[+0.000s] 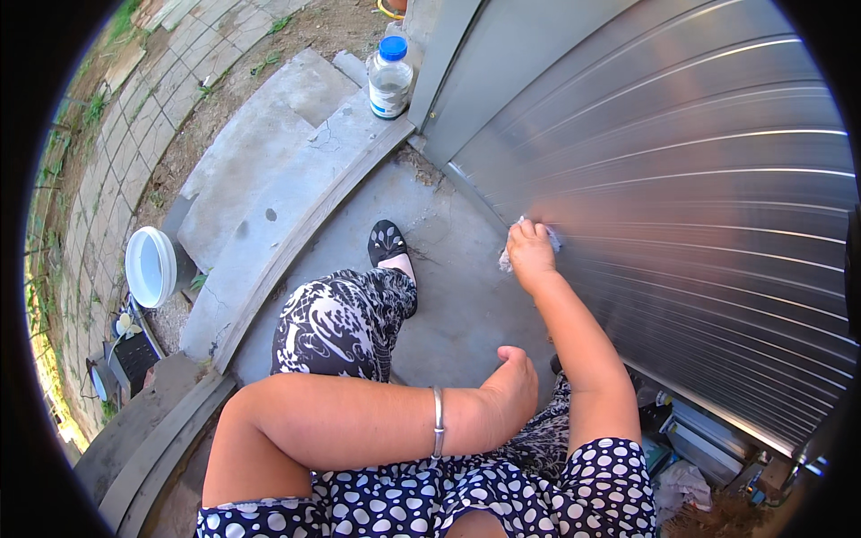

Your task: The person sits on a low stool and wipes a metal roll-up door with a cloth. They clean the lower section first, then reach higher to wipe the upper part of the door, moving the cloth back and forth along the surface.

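Note:
My right hand [532, 249] is closed on a crumpled whitish cloth [506, 262] and presses it against the ribbed metal door panel [691, 224], near the panel's lower edge. Part of the cloth sticks out on both sides of my fingers. My left hand [513, 394] is bent in front of my body above my lap, with the thumb raised and a silver bracelet at the wrist. The other fingers of this hand are turned down and mostly hidden, and nothing visible is held in it.
A clear jar with a blue lid [390, 76] stands on the concrete step [269, 197], beside the door frame [439, 76]. Left of the step is a white bucket [151, 267]. Assorted items, including a crumpled plastic bag [683, 489], lie below the panel at lower right.

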The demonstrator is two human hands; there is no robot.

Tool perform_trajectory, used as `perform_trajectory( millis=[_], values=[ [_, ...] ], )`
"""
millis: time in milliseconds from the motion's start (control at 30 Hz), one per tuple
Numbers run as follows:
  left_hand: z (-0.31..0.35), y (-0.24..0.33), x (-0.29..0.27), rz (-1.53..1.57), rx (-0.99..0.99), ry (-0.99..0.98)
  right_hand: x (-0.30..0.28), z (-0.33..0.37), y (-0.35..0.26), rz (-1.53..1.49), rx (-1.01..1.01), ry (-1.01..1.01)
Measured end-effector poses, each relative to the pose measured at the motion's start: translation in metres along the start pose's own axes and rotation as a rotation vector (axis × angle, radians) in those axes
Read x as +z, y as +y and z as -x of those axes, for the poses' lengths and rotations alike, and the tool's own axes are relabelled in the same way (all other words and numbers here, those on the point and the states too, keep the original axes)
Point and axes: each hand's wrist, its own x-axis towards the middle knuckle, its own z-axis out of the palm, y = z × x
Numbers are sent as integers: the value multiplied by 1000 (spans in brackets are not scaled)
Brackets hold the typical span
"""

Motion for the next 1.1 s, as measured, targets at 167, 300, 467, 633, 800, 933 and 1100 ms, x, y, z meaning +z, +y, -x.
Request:
perform_trajectory(
  millis=[167, 300, 467, 633, 800, 933, 1100],
  values=[
    [-12, -2, -5, 0, 27, -25, -83, 85, 44, -66, 230, 488],
    [-20, -5, -6, -52, 19, -45, -172, 167, 83, -12, 502, 666],
    [-37, 1, -5, -30, 7, -50, -246, 258, 142, 311, 760, 1011],
    [-42, -1, 0, -37, -19, -73, -214, 224, 136, 191, 670, 1130],
    [-42, 6, 4, -73, -12, -51, -142, 160, 87, 126, 466, 776],
    [-42, 7, 1, -81, 25, -87, -77, 111, 54, 26, 313, 705],
    [-38, 8, 3, -100, 0, -95, -26, 73, 32, -12, 210, 589]
  ],
)
